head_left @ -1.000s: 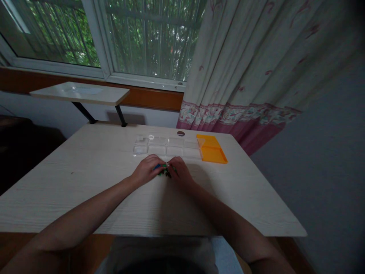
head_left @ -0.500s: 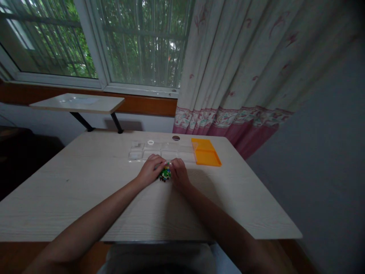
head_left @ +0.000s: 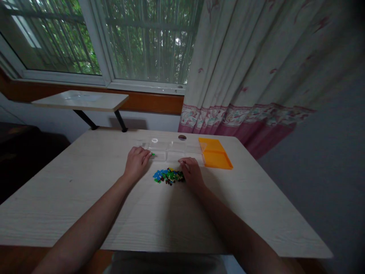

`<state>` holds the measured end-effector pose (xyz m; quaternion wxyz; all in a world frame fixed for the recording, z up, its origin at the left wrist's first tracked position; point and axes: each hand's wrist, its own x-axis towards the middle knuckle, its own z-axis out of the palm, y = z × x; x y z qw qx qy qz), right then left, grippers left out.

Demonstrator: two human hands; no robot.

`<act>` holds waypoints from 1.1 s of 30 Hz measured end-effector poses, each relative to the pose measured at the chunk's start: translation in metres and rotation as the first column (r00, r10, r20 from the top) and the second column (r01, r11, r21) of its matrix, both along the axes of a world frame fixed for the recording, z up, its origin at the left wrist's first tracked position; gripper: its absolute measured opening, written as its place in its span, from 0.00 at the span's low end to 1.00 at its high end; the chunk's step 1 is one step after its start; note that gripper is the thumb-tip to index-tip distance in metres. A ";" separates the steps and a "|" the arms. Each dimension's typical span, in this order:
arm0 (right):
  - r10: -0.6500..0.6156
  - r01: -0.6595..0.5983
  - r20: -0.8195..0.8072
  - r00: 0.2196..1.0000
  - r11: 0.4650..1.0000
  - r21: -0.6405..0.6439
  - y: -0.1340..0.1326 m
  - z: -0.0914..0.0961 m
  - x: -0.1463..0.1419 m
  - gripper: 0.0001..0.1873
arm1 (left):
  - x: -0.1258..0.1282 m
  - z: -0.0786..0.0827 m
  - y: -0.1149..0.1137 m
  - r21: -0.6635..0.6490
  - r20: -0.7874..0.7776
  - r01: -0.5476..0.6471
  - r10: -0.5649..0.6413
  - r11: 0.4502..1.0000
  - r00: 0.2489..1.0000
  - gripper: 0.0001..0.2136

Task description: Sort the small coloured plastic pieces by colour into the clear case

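A small heap of tiny blue, green and dark pieces (head_left: 169, 176) lies on the pale wooden table (head_left: 85, 190). My left hand (head_left: 137, 163) rests just left of the heap, fingers curled, pinching a small green piece at its fingertips over the near edge of a clear compartment box (head_left: 168, 150). My right hand (head_left: 191, 172) sits at the heap's right edge with fingers curled down onto the table; what its fingertips hold is hidden.
An orange lid (head_left: 214, 158) lies right of the clear box. A round cable hole (head_left: 181, 137) is at the table's far edge. Behind stand a small white shelf (head_left: 80, 100), a window and a patterned curtain (head_left: 245, 76).
Both hands were cupped together over the pieces. They have moved apart, uncovering the spread heap; the left hand went left and forward with a green piece.
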<state>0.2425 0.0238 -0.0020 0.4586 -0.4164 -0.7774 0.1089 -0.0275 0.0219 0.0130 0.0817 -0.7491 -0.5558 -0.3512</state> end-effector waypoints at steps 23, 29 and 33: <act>0.115 -0.107 0.403 0.908 0.993 -0.041 -0.025 0.002 -0.008 0.08 | 0.006 -0.009 -0.002 0.044 0.086 -0.078 0.074 0.996 0.994 0.08; 0.132 -0.120 0.364 0.922 0.991 -0.057 -0.024 -0.001 -0.010 0.08 | 0.007 -0.010 -0.002 0.026 0.091 -0.069 0.066 0.997 0.994 0.07; 0.148 -0.129 0.308 0.940 0.988 -0.081 -0.023 -0.003 -0.010 0.06 | 0.009 -0.007 -0.005 0.009 0.097 -0.063 0.061 0.998 0.993 0.07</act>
